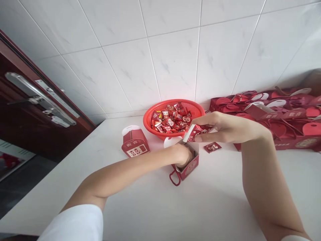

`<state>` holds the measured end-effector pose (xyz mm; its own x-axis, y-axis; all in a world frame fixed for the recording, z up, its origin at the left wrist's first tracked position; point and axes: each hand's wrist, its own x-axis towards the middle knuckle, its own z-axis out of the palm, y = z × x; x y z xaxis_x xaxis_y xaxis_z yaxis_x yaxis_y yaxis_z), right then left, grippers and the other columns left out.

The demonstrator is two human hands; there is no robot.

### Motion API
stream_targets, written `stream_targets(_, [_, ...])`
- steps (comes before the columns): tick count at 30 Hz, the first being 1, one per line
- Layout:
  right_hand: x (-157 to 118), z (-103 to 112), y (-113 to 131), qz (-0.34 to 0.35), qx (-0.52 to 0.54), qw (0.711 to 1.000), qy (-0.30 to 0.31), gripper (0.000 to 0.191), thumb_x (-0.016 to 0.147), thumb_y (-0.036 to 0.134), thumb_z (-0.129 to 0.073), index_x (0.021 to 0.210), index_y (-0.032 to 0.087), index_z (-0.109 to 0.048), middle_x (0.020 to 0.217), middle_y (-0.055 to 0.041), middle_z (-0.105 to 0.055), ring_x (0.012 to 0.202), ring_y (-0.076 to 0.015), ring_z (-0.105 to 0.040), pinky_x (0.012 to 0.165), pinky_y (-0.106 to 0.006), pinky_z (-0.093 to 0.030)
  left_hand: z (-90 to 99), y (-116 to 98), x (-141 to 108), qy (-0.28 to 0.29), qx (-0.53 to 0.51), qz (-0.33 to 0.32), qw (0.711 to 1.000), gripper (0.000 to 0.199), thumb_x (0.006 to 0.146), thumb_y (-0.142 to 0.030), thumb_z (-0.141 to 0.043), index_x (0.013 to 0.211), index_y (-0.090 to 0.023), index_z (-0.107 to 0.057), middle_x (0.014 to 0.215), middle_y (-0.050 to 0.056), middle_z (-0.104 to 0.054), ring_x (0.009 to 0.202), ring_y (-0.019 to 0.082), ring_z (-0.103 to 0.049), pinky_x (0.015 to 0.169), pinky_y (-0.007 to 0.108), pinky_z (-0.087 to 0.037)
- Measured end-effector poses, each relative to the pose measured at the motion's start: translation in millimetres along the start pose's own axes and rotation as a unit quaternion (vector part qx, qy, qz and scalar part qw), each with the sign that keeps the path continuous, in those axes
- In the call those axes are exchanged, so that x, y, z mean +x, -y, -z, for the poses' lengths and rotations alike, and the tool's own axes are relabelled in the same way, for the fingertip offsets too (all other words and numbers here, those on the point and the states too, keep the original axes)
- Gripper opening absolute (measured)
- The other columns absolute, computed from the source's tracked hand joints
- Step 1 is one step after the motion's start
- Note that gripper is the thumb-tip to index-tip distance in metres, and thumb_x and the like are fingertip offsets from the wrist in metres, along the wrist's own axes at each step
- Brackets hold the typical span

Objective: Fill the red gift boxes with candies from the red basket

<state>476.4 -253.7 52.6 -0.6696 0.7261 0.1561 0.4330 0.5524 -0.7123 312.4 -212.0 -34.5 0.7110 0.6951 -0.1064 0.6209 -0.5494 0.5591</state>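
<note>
A small red gift box [190, 170] with a red cord handle [175, 178] stands unclosed on the white table. My left hand [184, 156] reaches down inside it, and the box walls hide its fingers. Just above the box, my right hand [218, 129] pinches a red candy packet [194, 133] with a white crimped edge between thumb and fingers. Behind both hands, a red plastic basket [147, 125] holds many wrapped candies [170, 121]. One flat dark-red packet [212, 147] lies on the table below my right hand.
Another red box [135, 142] with a white tab stands left of the basket. Rows of red gift boxes [283, 117] fill the right side against the tiled wall [173, 63]. To the left is a dark red door [30, 97] with a metal handle, beyond the table edge [54, 162].
</note>
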Motion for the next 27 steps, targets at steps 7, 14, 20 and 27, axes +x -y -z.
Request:
stream_targets(7, [-14.8,12.1,-2.4,0.026,0.032,0.997,-0.062,0.021,0.087,0.042,-0.069,0.084,0.021,-0.07,0.066,0.0023,-0.056,0.062,-0.0123,-0.048,0.056,-0.027,-0.036,60.8,-11.6,-50.9,-0.002,0.085,-0.037,0.996,0.02,0.067,-0.009,-0.065,0.082,-0.023,-0.068,0.077,-0.001,-0.069,0.066,0.018,-0.062,0.062,0.029,-0.046])
stream_targets(14, [-18.0,15.4,-5.2,-0.005,0.091,0.967,-0.237,0.025,0.085,0.044,-0.071,0.088,0.02,-0.071,0.071,-0.0023,-0.064,0.067,-0.0171,-0.056,0.057,-0.029,-0.043,45.3,-4.3,-56.1,-0.338,-0.238,-0.093,0.906,0.028,0.076,-0.029,-0.079,0.1,-0.018,-0.071,0.102,0.006,-0.075,0.085,0.019,-0.071,0.077,0.03,-0.061])
stream_targets(20, [3.5,2.6,-4.0,-0.009,0.184,0.933,-0.309,0.028,0.084,0.045,-0.073,0.085,0.017,-0.07,0.081,-0.005,-0.07,0.075,-0.0193,-0.064,0.067,-0.031,-0.051,35.0,-9.7,-41.6,-0.387,-0.307,-0.091,0.865,0.035,0.073,-0.032,-0.084,0.102,-0.017,-0.071,0.097,0.007,-0.075,0.075,0.017,-0.072,0.069,0.028,-0.062])
stream_targets(27, [16.0,-4.7,-21.3,0.027,0.26,0.92,-0.292,0.035,0.067,0.038,-0.088,0.09,0.017,-0.071,0.084,-0.0047,-0.075,0.076,-0.0199,-0.069,0.071,-0.032,-0.056,31.2,-7.7,-36.1,-0.339,-0.418,-0.09,0.838,0.054,0.07,-0.033,-0.088,0.119,-0.019,-0.072,0.107,0.009,-0.077,0.09,0.023,-0.074,0.08,0.036,-0.064])
